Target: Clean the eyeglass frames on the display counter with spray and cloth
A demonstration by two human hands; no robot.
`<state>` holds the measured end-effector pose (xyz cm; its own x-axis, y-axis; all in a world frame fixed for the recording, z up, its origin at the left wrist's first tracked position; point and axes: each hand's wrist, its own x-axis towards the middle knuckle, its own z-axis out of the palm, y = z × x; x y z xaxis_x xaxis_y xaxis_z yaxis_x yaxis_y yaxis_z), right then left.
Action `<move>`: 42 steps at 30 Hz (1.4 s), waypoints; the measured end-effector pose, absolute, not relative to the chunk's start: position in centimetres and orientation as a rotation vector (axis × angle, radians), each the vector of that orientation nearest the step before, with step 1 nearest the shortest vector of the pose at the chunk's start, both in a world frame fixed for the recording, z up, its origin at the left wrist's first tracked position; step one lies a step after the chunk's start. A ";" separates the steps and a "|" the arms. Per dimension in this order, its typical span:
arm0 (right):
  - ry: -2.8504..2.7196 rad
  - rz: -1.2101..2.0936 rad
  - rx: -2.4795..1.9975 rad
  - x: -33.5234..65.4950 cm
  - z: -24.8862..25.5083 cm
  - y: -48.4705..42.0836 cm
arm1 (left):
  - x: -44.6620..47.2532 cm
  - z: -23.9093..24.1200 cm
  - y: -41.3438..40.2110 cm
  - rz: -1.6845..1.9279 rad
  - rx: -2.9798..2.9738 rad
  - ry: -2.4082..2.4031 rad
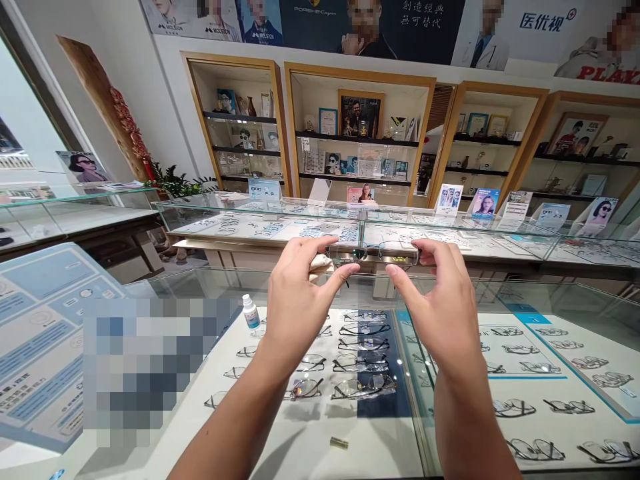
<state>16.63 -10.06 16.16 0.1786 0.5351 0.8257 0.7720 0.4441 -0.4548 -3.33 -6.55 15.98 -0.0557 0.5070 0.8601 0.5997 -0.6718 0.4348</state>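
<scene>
Both my hands hold up a pair of eyeglasses (pixel 373 253) above the glass counter. My left hand (pixel 303 280) grips the left side of the frame between thumb and fingers, with a pale cloth (pixel 321 265) tucked in the same hand. At the opposite end my right hand (pixel 440 287) pinches the other side. The lens on the right carries a label reading "Namix". Below, rows of eyeglasses (pixel 361 362) lie in the display case. A small white bottle (pixel 251 312) with a blue label stands left of my left forearm.
A blue and white printed board (pixel 45 333) stands at the left, beside a blurred patch. A small gold-coloured piece (pixel 339 443) lies near the front. Further back runs another glass display counter (pixel 270 223) with cards on top, before wood-framed wall shelves (pixel 280 120).
</scene>
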 end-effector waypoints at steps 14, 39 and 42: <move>-1.556 -0.188 -1.262 16.8 15.9 -9.7 | -2.8 16.0 -7.6 -1.880 -1.979 -1.141; -1.283 0.204 -0.951 17.4 16.4 -8.2 | -3.3 16.0 -6.7 -1.996 -1.860 -0.966; -1.272 0.218 -0.967 17.4 16.4 -8.1 | -3.5 16.2 -6.4 -2.047 -1.941 -1.052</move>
<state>17.44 -8.07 16.38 0.3325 0.6277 0.7038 0.3575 0.6067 -0.7100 -3.47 -6.43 16.21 -0.1638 0.3599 0.9185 0.5370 -0.7485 0.3891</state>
